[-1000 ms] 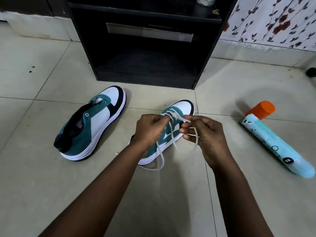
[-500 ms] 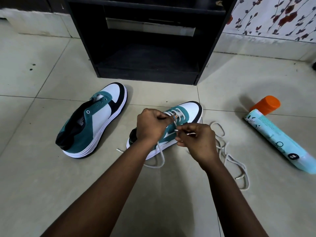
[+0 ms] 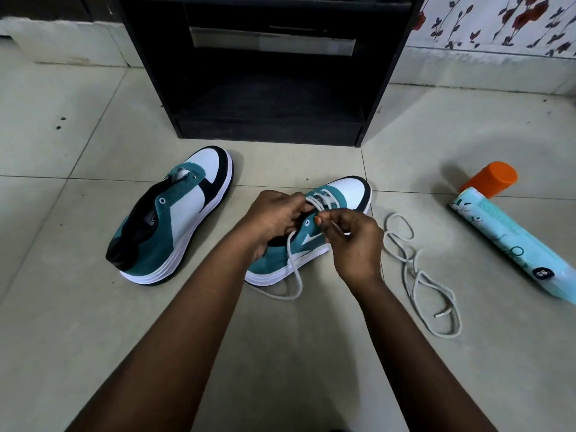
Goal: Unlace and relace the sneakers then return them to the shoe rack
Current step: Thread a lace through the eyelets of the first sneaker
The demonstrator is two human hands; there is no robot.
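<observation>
Two teal, white and black sneakers stand on the tiled floor. The left sneaker (image 3: 174, 213) has bare eyelets and no lace. The right sneaker (image 3: 343, 194) carries a white lace (image 3: 294, 275) through its front eyelets, and a loop of it hangs over the sole onto the floor. My left hand (image 3: 274, 218) grips the shoe's upper at the tongue. My right hand (image 3: 352, 241) pinches the lace end beside a side eyelet. A second white lace (image 3: 417, 269) lies loose on the floor to the right. The black shoe rack (image 3: 268, 73) stands just behind the shoes.
A pale blue spray can (image 3: 511, 241) with an orange cap lies on its side at the right. A floral-patterned wall (image 3: 498, 23) rises behind it.
The loose lace, held in my right hand a second ago, now lies on the floor at the right. My right hand has come to the shoe's side eyelet with the lace end.
</observation>
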